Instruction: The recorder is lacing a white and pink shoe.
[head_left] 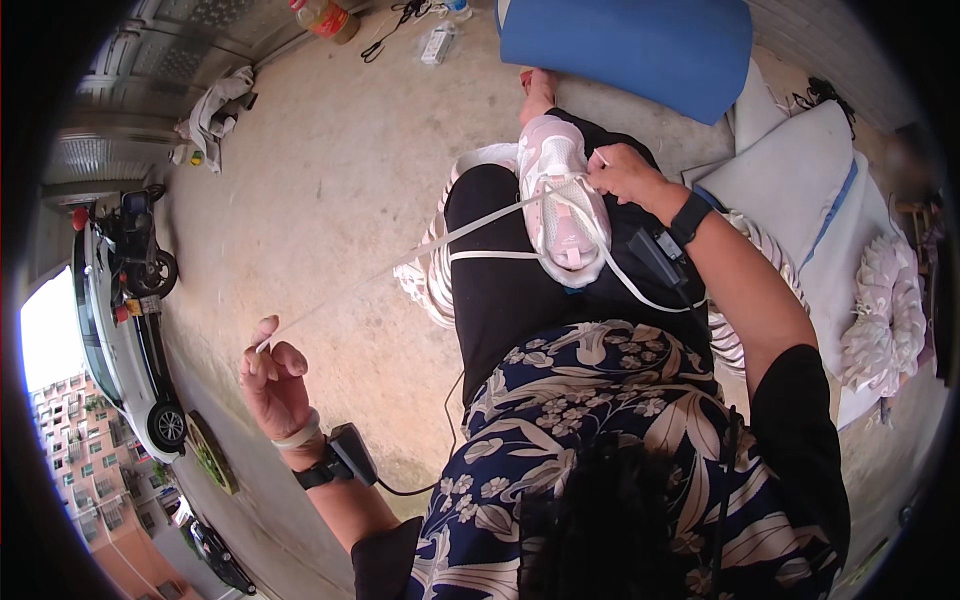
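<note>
A pink and white sneaker [569, 240] rests on my lap, its toe pointing away from me. From its eyelets a white shoelace [440, 243] runs taut to the left, where my left hand [275, 385] pinches it well away from the shoe. Beside the eyelets, at the shoe's right edge, my right hand [628, 175] is closed, with a bit of white lace tip showing above its fingers. Another loose length of lace loops from the shoe across my right thigh. A white strand also crosses my left thigh.
Bundles of pale shoe pieces [885, 315] lie at the right, near white sheets [800, 165]. A blue rolled mat [625, 50] is at the far side. A bottle [325, 20] and black scissors [385, 38] lie farther off. A motorcycle [140, 245] and a white car [120, 350] stand left.
</note>
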